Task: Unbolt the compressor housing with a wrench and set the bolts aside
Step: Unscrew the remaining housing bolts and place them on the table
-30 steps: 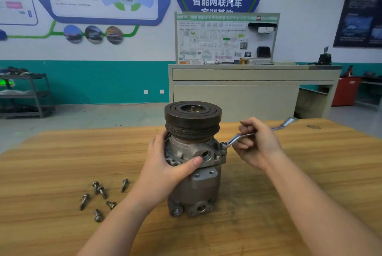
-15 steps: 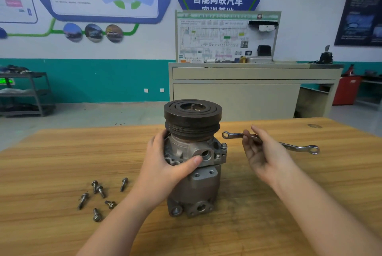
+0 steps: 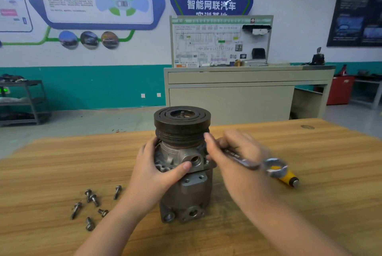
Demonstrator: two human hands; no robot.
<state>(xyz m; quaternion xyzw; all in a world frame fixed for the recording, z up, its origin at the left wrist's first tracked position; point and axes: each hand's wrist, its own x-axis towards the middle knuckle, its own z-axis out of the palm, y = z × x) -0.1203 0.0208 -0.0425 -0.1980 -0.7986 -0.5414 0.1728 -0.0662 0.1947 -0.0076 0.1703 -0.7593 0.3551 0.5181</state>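
A grey metal compressor point(image 3: 186, 189) stands upright on the wooden table point(image 3: 310, 152), its dark grooved pulley point(image 3: 182, 125) on top. My left hand point(image 3: 157, 171) grips the housing's upper left side, thumb across the front by a round port. My right hand point(image 3: 229, 152), blurred by motion, holds a steel wrench point(image 3: 248, 161) against the housing's right flange. The wrench's ring end points right and toward me. Several loose bolts point(image 3: 93, 204) lie on the table left of the compressor.
A yellow-handled tool point(image 3: 287, 177) lies on the table just beyond the wrench's ring end. A beige training bench point(image 3: 237, 94) with a wiring board stands behind the table. A grey shelf rack point(image 3: 22, 100) is at far left.
My right hand lifted the wrench off the right-side bolt, turned it round in the air, and has brought it back in against the housing's right flange. My left hand stayed put.
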